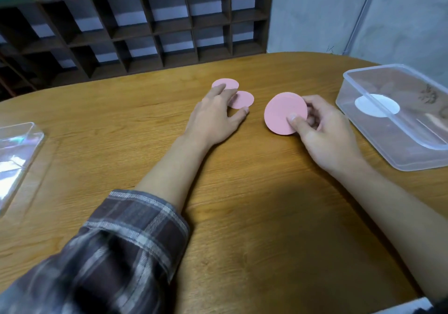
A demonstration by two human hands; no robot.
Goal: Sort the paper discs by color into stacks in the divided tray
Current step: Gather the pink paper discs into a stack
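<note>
My right hand pinches a pink paper disc, or a small stack of them, lifted at a tilt above the wooden table. Two more pink discs lie flat on the table: one further back and one nearer. My left hand rests on these two with straight fingers, the fingertips on the far disc. The clear divided tray stands at the right, with white discs in its left compartment beside the divider.
A clear plastic lid lies at the table's left edge. A dark wooden cubby shelf stands behind the table. The wooden table spreads wide in front of me.
</note>
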